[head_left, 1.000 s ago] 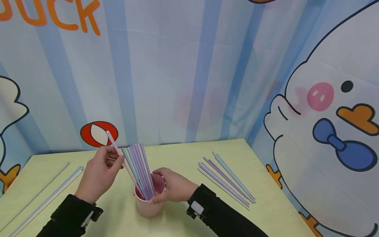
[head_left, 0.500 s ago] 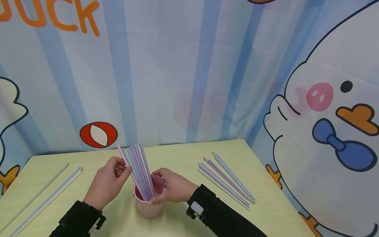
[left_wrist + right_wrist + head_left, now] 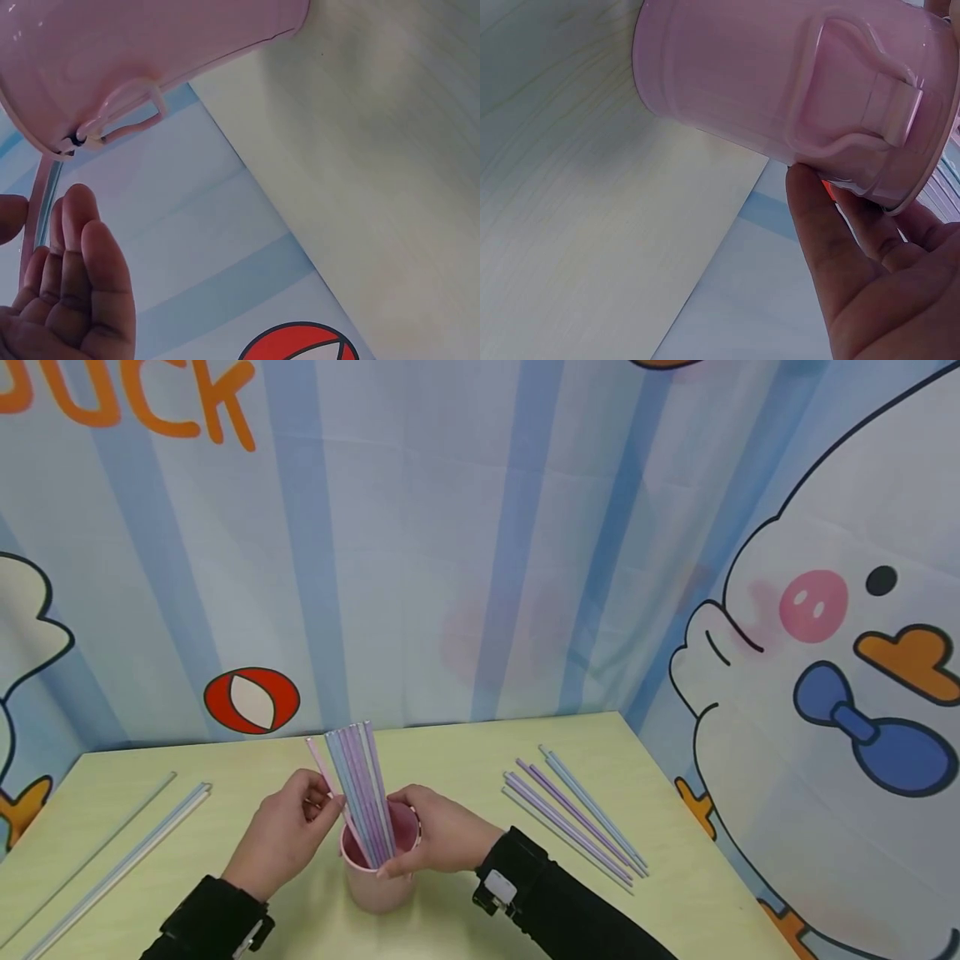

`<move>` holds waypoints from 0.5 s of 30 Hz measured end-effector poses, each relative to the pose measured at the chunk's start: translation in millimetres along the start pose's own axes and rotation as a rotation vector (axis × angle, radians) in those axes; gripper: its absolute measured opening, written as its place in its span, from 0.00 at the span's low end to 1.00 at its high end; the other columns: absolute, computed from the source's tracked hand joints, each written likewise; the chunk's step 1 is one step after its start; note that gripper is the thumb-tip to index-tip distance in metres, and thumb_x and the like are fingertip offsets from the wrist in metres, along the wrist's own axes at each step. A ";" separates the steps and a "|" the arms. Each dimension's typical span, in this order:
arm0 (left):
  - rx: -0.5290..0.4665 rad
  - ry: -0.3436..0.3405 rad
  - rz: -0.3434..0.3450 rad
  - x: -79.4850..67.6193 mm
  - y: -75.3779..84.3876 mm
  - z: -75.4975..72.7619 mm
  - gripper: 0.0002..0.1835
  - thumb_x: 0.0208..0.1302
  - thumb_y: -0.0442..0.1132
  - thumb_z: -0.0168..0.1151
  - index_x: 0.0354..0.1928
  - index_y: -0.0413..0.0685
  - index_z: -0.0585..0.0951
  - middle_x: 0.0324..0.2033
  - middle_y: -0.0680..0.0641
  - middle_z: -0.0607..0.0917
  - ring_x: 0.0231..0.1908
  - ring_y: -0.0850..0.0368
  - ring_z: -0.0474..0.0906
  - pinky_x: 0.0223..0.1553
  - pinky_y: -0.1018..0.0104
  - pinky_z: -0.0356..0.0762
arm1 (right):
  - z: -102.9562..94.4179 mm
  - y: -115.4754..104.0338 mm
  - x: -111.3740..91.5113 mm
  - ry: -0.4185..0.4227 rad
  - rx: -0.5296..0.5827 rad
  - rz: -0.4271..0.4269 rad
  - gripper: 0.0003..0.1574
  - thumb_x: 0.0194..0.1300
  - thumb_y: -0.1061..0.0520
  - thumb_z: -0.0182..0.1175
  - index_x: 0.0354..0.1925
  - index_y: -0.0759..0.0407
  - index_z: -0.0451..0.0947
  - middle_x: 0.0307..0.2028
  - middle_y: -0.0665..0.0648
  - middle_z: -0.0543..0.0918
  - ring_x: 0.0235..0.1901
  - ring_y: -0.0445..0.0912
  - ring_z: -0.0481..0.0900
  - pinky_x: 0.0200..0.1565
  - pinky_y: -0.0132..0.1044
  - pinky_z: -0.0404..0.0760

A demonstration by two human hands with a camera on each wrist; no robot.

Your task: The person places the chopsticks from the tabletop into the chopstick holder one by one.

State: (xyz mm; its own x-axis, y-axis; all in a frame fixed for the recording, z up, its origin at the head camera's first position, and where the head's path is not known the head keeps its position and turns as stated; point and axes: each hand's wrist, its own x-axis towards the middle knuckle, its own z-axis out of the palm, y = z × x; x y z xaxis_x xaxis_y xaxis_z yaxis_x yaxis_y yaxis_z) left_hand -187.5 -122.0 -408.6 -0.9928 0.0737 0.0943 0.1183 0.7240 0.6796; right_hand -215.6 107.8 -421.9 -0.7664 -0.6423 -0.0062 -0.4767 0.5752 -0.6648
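A small pink bucket (image 3: 378, 893) stands on the table, with a bundle of blue and purple straws (image 3: 363, 793) leaning in it. My left hand (image 3: 288, 831) pinches a pink straw (image 3: 318, 757) between thumb and fingers at the bundle's left side; its lower end is inside the bucket. In the left wrist view, that pink straw (image 3: 31, 217) passes between the thumb and the fingers (image 3: 105, 259). My right hand (image 3: 446, 831) grips the bucket's right side at the rim. The right wrist view shows its fingers (image 3: 817, 225) against the bucket wall (image 3: 735, 82) near a folded metal loop.
Several purple and blue straws (image 3: 573, 818) lie spread on the right of the yellow table (image 3: 675, 910). More pale straws (image 3: 123, 868) lie on the left. A striped cloth backdrop (image 3: 450, 568) with cartoon ducks rises behind the table and at its right.
My left hand has moved right and down with the pink straw, lowering it along the bundle's left side into the bucket. The right hand has stayed on the bucket.
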 end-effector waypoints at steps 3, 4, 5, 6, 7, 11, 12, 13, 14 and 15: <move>0.000 -0.003 0.002 -0.5 -0.6 1.0 0.16 0.68 0.47 0.57 0.48 0.43 0.69 0.34 0.45 0.78 0.31 0.54 0.71 0.34 0.64 0.81 | -0.3 -0.7 -0.1 -0.003 0.001 0.003 0.55 0.42 0.33 0.74 0.61 0.54 0.64 0.53 0.51 0.75 0.49 0.37 0.73 0.54 0.34 0.76; 0.000 -0.004 0.002 -0.5 -0.9 1.2 0.16 0.68 0.47 0.56 0.48 0.43 0.69 0.34 0.45 0.78 0.31 0.54 0.71 0.34 0.64 0.81 | -0.4 -0.9 -0.2 -0.003 -0.001 0.003 0.55 0.42 0.33 0.73 0.61 0.54 0.63 0.53 0.51 0.75 0.49 0.37 0.72 0.54 0.34 0.76; 0.000 -0.005 0.002 -0.6 -1.1 1.3 0.16 0.68 0.47 0.56 0.49 0.43 0.69 0.34 0.45 0.78 0.32 0.54 0.71 0.34 0.64 0.81 | -0.6 -1.2 -0.4 -0.002 -0.001 0.004 0.55 0.42 0.34 0.74 0.61 0.54 0.63 0.53 0.51 0.75 0.49 0.37 0.72 0.54 0.34 0.76; 0.001 -0.006 0.003 -0.6 -1.3 1.5 0.16 0.68 0.47 0.56 0.49 0.43 0.70 0.34 0.45 0.79 0.32 0.54 0.71 0.34 0.64 0.81 | -0.8 -1.6 -0.6 -0.002 -0.002 0.005 0.55 0.42 0.34 0.74 0.61 0.54 0.63 0.53 0.51 0.75 0.49 0.37 0.72 0.54 0.34 0.76; 0.004 -0.006 0.003 -0.7 -1.6 1.6 0.17 0.68 0.47 0.56 0.49 0.43 0.70 0.35 0.45 0.79 0.32 0.54 0.72 0.35 0.63 0.81 | -0.9 -1.9 -0.8 -0.002 -0.002 0.007 0.55 0.42 0.34 0.74 0.61 0.54 0.64 0.53 0.51 0.75 0.49 0.37 0.72 0.54 0.34 0.76; 0.011 -0.007 0.004 -1.7 -2.8 2.0 0.18 0.68 0.49 0.57 0.49 0.43 0.71 0.35 0.45 0.80 0.32 0.54 0.72 0.36 0.62 0.82 | -1.1 -2.8 -1.1 -0.005 0.002 0.018 0.54 0.42 0.34 0.74 0.61 0.54 0.64 0.53 0.51 0.75 0.49 0.37 0.72 0.54 0.34 0.76; 0.013 -0.008 0.004 -2.1 -3.2 2.0 0.18 0.67 0.49 0.57 0.49 0.43 0.71 0.35 0.45 0.80 0.33 0.54 0.72 0.36 0.62 0.82 | -1.1 -3.0 -1.1 -0.006 0.003 0.021 0.54 0.42 0.34 0.74 0.61 0.54 0.64 0.53 0.51 0.75 0.49 0.37 0.72 0.54 0.34 0.76; 0.015 -0.010 0.005 -2.5 -3.7 2.0 0.18 0.67 0.50 0.57 0.49 0.43 0.71 0.35 0.45 0.80 0.33 0.54 0.73 0.36 0.61 0.82 | -0.9 -2.9 -1.0 -0.007 0.004 0.023 0.54 0.42 0.34 0.74 0.61 0.54 0.64 0.53 0.51 0.75 0.49 0.37 0.72 0.54 0.34 0.76; 0.017 -0.013 0.007 -3.1 -4.3 1.8 0.19 0.67 0.50 0.57 0.49 0.43 0.72 0.35 0.45 0.81 0.33 0.54 0.73 0.36 0.61 0.82 | -0.8 -2.8 -0.9 -0.008 0.004 0.026 0.54 0.42 0.34 0.74 0.61 0.53 0.64 0.53 0.50 0.75 0.49 0.37 0.72 0.54 0.34 0.76; 0.018 -0.017 0.010 -3.8 -4.9 1.5 0.19 0.67 0.51 0.57 0.49 0.43 0.72 0.36 0.46 0.81 0.33 0.55 0.73 0.37 0.60 0.82 | -0.7 -2.7 -0.8 -0.008 0.005 0.029 0.54 0.42 0.34 0.74 0.61 0.53 0.64 0.53 0.50 0.75 0.49 0.37 0.72 0.54 0.35 0.76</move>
State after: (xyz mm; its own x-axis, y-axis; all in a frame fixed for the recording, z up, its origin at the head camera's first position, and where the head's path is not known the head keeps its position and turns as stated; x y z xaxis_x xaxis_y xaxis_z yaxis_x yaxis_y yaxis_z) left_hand -184.4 -124.8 -413.4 -0.9918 0.0920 0.0885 0.1276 0.7353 0.6657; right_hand -214.0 107.1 -419.7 -0.7764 -0.6294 -0.0313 -0.4524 0.5913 -0.6676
